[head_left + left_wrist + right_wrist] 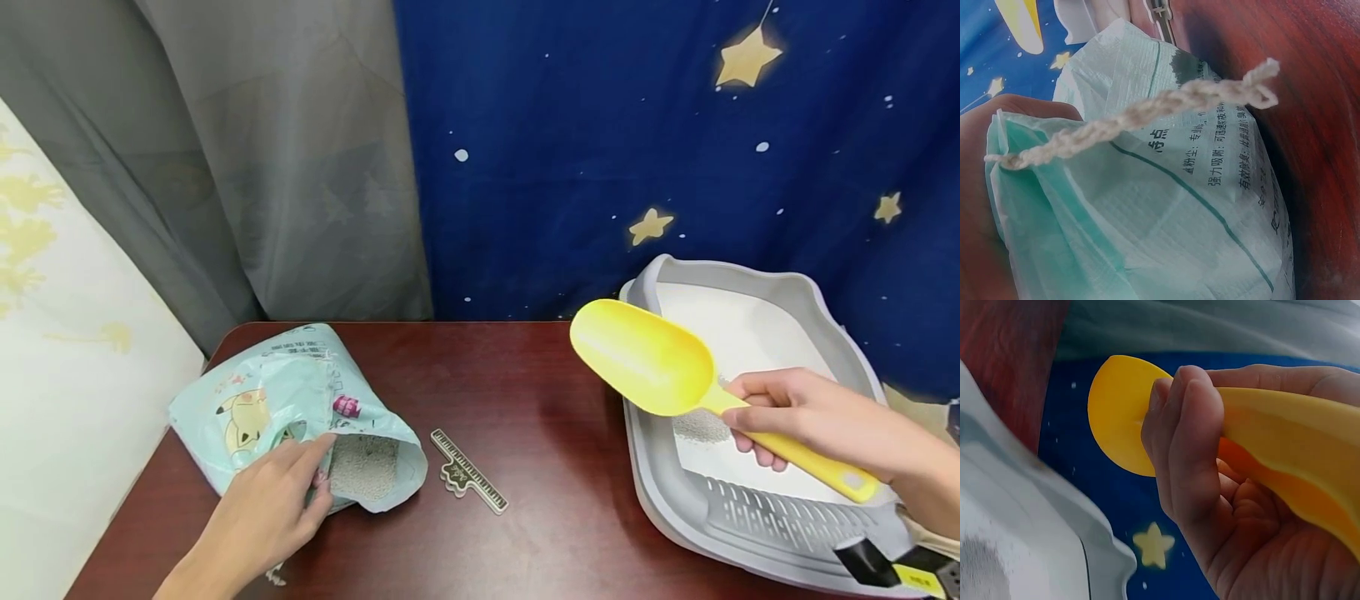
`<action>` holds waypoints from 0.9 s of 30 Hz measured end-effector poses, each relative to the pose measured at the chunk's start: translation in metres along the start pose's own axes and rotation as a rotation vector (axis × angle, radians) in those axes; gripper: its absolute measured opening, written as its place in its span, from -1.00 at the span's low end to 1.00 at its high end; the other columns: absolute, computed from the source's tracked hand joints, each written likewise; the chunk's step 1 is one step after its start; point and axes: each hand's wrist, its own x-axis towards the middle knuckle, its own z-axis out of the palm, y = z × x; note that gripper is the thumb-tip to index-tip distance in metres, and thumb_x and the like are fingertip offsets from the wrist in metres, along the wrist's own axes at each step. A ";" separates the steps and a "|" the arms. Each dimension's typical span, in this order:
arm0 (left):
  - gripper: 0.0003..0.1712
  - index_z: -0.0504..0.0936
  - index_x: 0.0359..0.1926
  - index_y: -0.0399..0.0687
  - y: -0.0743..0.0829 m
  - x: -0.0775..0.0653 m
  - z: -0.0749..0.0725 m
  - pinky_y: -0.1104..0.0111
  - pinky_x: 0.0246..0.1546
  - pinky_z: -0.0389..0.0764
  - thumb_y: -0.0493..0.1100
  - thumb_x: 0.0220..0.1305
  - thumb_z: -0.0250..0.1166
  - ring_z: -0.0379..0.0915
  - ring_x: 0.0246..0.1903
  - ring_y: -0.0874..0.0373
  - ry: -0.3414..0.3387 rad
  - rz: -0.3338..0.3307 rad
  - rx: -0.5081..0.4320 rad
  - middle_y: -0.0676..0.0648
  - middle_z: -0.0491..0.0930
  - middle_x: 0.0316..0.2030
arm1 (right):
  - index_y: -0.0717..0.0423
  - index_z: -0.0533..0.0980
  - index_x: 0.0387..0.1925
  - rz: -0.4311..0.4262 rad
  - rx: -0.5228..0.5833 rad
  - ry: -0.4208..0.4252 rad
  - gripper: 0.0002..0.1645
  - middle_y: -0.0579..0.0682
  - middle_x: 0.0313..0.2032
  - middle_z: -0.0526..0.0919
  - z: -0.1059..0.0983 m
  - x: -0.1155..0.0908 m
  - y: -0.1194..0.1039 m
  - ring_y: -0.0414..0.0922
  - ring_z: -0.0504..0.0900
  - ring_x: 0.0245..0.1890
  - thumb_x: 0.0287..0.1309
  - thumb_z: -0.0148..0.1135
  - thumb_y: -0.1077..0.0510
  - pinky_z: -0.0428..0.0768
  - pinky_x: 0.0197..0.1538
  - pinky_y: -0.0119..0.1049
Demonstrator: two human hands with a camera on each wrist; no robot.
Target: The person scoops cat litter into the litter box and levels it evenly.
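A light-blue bag (300,375) lies on its side at the left of the table, its mouth facing right with grey cat litter (365,467) inside. My left hand (273,492) pinches the near edge of that mouth. A braided white cord (1141,115) hangs from the bag's edge in the left wrist view. Over at the right, my right hand (802,417) grips a yellow scoop (645,358) by its handle, fingers curled round it. The scoop's bowl shows nothing in it and points left, above the rim of a grey litter box (652,492).
Inside the box, a small heap of litter (701,427) sits on the white bottom. A ruler-shaped clip (468,472) lies on the dark red table (525,392) between bag and box. Grey and starry blue curtains (540,167) hang behind the table.
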 end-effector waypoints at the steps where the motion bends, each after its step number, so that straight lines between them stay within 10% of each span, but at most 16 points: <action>1: -0.44 0.77 0.11 -0.28 0.000 0.000 0.000 0.20 -0.40 0.66 -0.28 -0.02 0.47 0.55 -0.33 0.14 -0.001 -0.001 0.000 -0.04 0.77 -0.18 | 0.29 0.56 -0.06 -0.006 0.008 -0.012 -0.85 0.02 -0.40 0.68 0.003 0.003 -0.002 -0.02 0.67 -0.54 0.63 0.07 0.31 0.68 -0.45 -0.24; 18: -0.48 0.77 0.11 -0.28 0.002 0.002 -0.001 0.26 -0.42 0.61 -0.29 0.04 0.44 0.50 -0.34 0.19 0.000 -0.003 -0.004 -0.03 0.74 -0.22 | 0.25 0.61 -0.11 -0.071 0.111 -0.147 -0.90 0.24 -0.43 0.69 0.051 0.033 -0.025 0.07 0.68 -0.58 0.55 0.18 0.32 0.74 -0.46 -0.17; 27: -0.47 0.76 0.10 -0.28 0.001 0.000 -0.001 0.32 -0.44 0.57 -0.30 0.02 0.44 0.42 -0.37 0.24 -0.001 -0.003 -0.004 0.03 0.68 -0.27 | 0.16 0.62 -0.15 -0.109 0.102 -0.193 -0.94 0.00 -0.45 0.71 0.082 0.047 -0.035 -0.12 0.66 -0.59 0.51 0.24 0.31 0.72 -0.49 -0.22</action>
